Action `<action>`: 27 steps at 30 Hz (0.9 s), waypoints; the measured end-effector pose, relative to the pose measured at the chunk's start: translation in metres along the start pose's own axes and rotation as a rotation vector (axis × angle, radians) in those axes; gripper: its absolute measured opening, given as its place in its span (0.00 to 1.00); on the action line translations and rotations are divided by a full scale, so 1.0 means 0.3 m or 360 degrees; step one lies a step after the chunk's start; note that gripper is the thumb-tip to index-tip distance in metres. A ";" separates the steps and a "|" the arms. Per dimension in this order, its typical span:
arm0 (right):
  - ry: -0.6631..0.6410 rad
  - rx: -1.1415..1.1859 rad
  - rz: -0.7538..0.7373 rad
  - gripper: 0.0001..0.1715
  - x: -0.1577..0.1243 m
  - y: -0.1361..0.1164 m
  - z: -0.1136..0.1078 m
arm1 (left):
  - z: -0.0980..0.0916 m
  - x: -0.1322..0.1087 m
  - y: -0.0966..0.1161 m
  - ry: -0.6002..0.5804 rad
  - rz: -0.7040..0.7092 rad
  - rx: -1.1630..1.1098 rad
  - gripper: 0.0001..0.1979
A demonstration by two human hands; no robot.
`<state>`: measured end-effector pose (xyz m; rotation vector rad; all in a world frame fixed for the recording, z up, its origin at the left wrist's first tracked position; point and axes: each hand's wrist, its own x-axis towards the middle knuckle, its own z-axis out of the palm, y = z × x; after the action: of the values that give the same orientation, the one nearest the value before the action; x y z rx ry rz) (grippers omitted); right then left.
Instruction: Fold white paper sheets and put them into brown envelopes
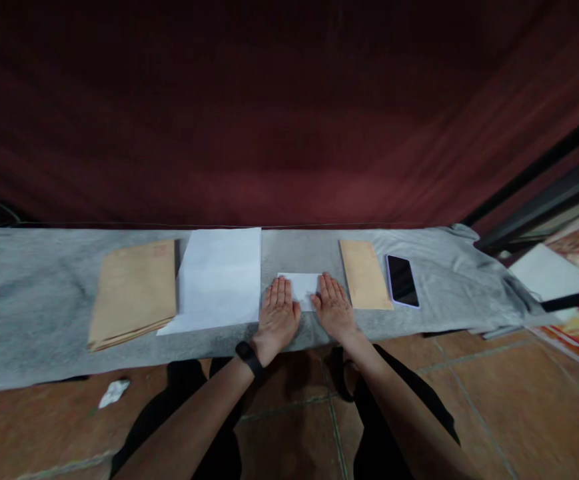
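Observation:
A small white piece of paper [303,287], perhaps folded, lies on the grey cloth-covered surface in front of me. My left hand [278,310] rests flat over its left end, fingers stretched forward. Over its right end lies my right hand [334,307], also flat with the fingers extended. Both palms hide the paper's ends. Just left of my left hand are large white paper sheets [224,277]. A small tan envelope [366,273] sits close to the right of my right hand.
Large brown envelopes [136,290] are piled at the left. A phone [403,281] in a light purple case lies beyond the small envelope. The grey cloth [449,280] covers a narrow ledge before a dark red curtain [279,133]. Crumpled white tissue [114,393] lies on the tiled floor.

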<state>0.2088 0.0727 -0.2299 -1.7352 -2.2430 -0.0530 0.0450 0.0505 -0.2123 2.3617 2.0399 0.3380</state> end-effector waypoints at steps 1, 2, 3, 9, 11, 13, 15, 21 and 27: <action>0.0005 -0.0001 0.0008 0.34 -0.001 -0.001 -0.001 | -0.002 0.004 0.003 0.0001 -0.0020 0.0010 0.30; 0.0007 0.0002 0.0013 0.34 -0.001 -0.002 -0.002 | -0.005 0.009 0.004 -0.0001 -0.0042 0.0019 0.30; 0.0007 0.0008 0.0016 0.34 0.001 -0.003 -0.005 | -0.009 0.016 0.003 -0.0006 -0.0063 0.0027 0.30; -0.0051 0.0135 -0.0031 0.29 0.058 0.022 -0.028 | -0.052 0.093 -0.030 -0.0109 0.0076 -0.0046 0.26; -0.0086 0.0176 -0.0038 0.27 0.089 0.037 -0.038 | -0.063 0.120 -0.043 -0.0129 0.0129 -0.0067 0.25; -0.0121 0.0195 -0.0028 0.26 0.115 0.049 -0.047 | -0.067 0.144 -0.056 -0.0128 0.0153 -0.0082 0.24; -0.0150 0.0204 -0.0016 0.26 0.133 0.056 -0.055 | -0.064 0.165 -0.070 -0.0119 0.0176 -0.0108 0.23; -0.0200 0.0268 0.0054 0.23 0.158 0.057 -0.082 | -0.061 0.215 -0.106 -0.0093 0.0219 -0.0274 0.13; 0.0113 0.0559 0.0012 0.15 0.176 0.052 -0.166 | -0.167 0.195 -0.076 0.0297 0.0237 -0.0364 0.07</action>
<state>0.2225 0.1158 -0.1711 -1.5277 -2.0475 0.2614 0.0224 0.1044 -0.1571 2.4220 1.7797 0.7771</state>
